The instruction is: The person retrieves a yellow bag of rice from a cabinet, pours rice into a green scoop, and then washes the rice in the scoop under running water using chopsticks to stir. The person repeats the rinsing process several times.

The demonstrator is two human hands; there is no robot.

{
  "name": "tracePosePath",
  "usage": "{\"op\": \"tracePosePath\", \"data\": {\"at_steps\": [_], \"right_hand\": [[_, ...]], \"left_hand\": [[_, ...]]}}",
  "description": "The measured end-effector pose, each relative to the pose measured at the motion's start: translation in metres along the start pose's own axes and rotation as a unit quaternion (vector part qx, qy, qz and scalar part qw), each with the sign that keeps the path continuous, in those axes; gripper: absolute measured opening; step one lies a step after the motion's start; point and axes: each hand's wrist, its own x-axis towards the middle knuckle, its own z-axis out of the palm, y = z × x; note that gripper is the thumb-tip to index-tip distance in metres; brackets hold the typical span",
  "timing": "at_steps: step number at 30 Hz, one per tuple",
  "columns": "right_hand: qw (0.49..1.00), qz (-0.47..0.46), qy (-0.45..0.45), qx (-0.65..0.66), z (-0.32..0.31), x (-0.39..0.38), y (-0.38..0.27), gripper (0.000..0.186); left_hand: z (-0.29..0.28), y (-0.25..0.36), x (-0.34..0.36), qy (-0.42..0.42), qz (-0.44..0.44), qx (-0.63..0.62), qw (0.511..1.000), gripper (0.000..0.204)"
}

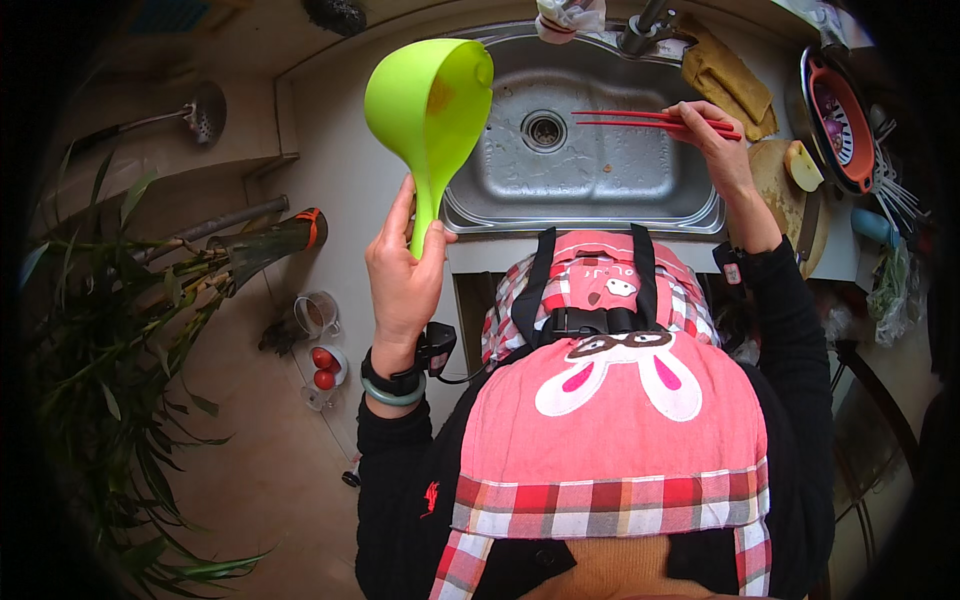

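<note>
My left hand point(408, 265) is closed round the handle of a bright green plastic water scoop point(405, 105), raised at the sink's left edge. The scoop's bowl is tilted with its mouth to the right, and a brownish smear shows on the inner wall. Between the fingers of my right hand point(712, 145) is a pair of red chopsticks point(625, 119). Their tips point left over the steel sink point(600, 195), close to the drain point(543, 131). A few small bits lie on the sink floor.
Right of the sink are a yellow-brown cloth point(725, 80), a wooden board point(770, 200) with a cut piece of food point(802, 166) and a knife point(809, 225), and a red colander point(840, 120). The faucet point(640, 38) stands behind. Leafy stalks point(110, 300) and red tomatoes point(324, 368) lie left.
</note>
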Motion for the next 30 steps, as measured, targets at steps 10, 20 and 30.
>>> {"op": "tracePosePath", "data": {"at_steps": [10, 20, 30], "right_hand": [[1.0, 0.005, 0.0, 0.009, -0.0016, 0.0002, 0.0024, 0.023], [1.0, 0.009, 0.002, 0.014, -0.0027, 0.0003, 0.0043, 0.024], [0.997, 0.038, 0.034, 0.055, -0.0044, 0.0026, 0.0075, 0.03]], "left_hand": [[0.0019, 0.001, 0.0009, 0.008, 0.019, 0.022, 1.0, 0.047], [0.0016, -0.0004, 0.0011, 0.01, 0.038, 0.058, 0.998, 0.047], [0.0016, -0.0022, 0.0039, 0.002, -0.009, -0.018, 1.0, 0.047]]}}
